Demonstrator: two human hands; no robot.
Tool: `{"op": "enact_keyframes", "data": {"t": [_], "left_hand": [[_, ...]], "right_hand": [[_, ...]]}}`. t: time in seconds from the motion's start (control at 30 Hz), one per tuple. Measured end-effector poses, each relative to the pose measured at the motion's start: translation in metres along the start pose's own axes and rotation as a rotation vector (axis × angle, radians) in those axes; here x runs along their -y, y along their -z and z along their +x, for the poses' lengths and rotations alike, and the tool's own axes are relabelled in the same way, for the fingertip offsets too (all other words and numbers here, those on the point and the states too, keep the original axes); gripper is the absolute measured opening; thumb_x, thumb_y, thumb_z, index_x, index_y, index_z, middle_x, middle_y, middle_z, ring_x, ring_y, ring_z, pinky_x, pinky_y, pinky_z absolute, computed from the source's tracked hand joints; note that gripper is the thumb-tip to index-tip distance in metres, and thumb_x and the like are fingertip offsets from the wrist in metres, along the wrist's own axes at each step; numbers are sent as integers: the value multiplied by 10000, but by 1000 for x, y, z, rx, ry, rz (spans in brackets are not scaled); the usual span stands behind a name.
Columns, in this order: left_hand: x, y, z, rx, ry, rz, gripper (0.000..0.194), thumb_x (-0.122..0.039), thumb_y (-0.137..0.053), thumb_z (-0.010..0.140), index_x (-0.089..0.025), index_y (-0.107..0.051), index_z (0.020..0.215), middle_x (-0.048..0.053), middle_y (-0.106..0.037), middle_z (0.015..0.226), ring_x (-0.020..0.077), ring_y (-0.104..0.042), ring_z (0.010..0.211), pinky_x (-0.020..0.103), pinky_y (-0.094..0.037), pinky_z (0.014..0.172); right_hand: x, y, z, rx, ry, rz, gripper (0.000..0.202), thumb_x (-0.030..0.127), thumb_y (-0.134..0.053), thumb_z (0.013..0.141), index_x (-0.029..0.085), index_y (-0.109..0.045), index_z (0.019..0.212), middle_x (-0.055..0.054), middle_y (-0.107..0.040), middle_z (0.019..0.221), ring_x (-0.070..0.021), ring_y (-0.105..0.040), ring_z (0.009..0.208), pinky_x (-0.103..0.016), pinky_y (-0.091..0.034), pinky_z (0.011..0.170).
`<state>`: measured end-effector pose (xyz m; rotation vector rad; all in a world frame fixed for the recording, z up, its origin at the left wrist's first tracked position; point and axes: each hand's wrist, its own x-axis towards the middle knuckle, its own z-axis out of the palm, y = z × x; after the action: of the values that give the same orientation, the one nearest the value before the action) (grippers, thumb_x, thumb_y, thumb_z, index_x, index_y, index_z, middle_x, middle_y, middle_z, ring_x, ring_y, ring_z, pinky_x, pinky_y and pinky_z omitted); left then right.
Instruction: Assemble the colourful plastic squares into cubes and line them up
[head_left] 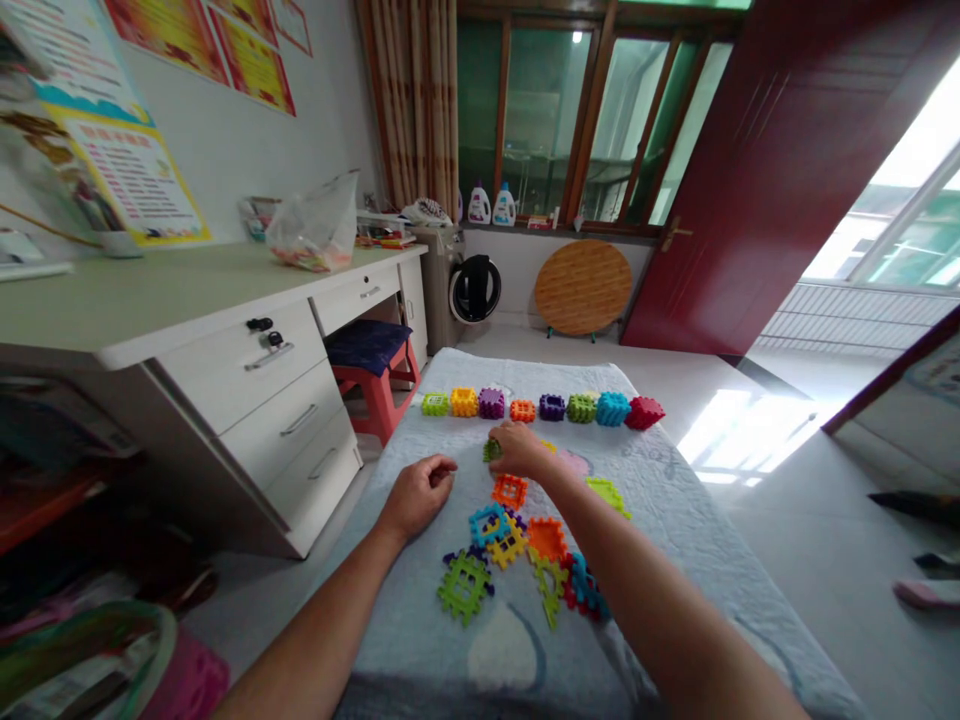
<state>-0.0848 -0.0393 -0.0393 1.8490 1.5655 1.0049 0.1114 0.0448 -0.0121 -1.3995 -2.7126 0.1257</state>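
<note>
My right hand (pixel 517 450) reaches over the cloth-covered table, its fingers closed on a green interlocking plastic piece (pixel 492 451). To the left, my left hand (pixel 421 492) rests near the cloth with fingers loosely bent and apart, holding nothing I can see. Just below the right hand lies an orange square frame piece (pixel 510 491). Nearer me are loose toothed pieces: a blue frame (pixel 489 525), a yellow piece (pixel 507 543), an orange panel (pixel 547 539), a green window piece (pixel 464 588) and a yellow-green triangle piece (pixel 550 588). My right forearm partly covers blue pieces (pixel 587 588).
Beyond my hands runs a row of assembled blocks, from a light green block (pixel 435 404) to a red block (pixel 646 412). A pale blue cloth (pixel 600 660) covers the table. A white desk (pixel 247 320) and pink stool (pixel 382 385) stand at left, a washing machine (pixel 446 290) behind.
</note>
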Motion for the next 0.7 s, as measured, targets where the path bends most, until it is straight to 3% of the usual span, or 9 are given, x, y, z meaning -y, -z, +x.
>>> {"op": "enact_keyframes", "data": {"t": [0.1,0.2,0.3,0.5,0.63,0.7], "left_hand": [[2,0,1,-14,-3,-33,233,-284,-534,757,-174,-641,933,20,-654,755,162,-606,684,285,-497,676],[5,1,2,-62,-38,-17,288,-273,-557,746,-176,-625,1009,47,-661,908,167,-607,760,295,-501,717],[6,1,3,-101,-75,31,322,-270,-569,742,-179,-614,1047,67,-627,1021,175,-598,823,303,-498,739],[5,2,2,-94,-79,36,297,-243,-557,744,-179,-610,1029,65,-596,1032,173,-584,837,305,-497,747],[3,1,2,-88,-85,61,260,-220,-552,738,-181,-618,987,57,-599,995,169,-583,813,302,-497,741],[3,1,3,-89,-87,78,255,-212,-546,741,-181,-616,984,53,-601,976,167,-580,798,303,-497,745]], "right_hand": [[10,3,3,-44,-3,141,311,315,-661,700,150,-668,963,-92,-690,948,-199,-607,837,-259,-411,710],[17,10,4,-36,35,310,209,287,-531,824,155,-675,897,-38,-690,841,-136,-580,720,-222,-375,635],[17,10,5,-1,65,325,312,224,-398,897,149,-665,753,-22,-663,733,-115,-546,655,-216,-345,597],[-7,5,0,-203,-140,282,259,170,-438,855,162,-643,1012,-71,-696,926,-164,-610,831,-233,-387,710],[-16,9,-7,-184,-176,248,248,170,-494,815,171,-644,1013,-74,-704,951,-179,-626,880,-245,-410,751],[-9,11,-9,-132,-203,189,216,265,-544,814,180,-654,979,-82,-710,917,-198,-633,865,-262,-422,739]]}}
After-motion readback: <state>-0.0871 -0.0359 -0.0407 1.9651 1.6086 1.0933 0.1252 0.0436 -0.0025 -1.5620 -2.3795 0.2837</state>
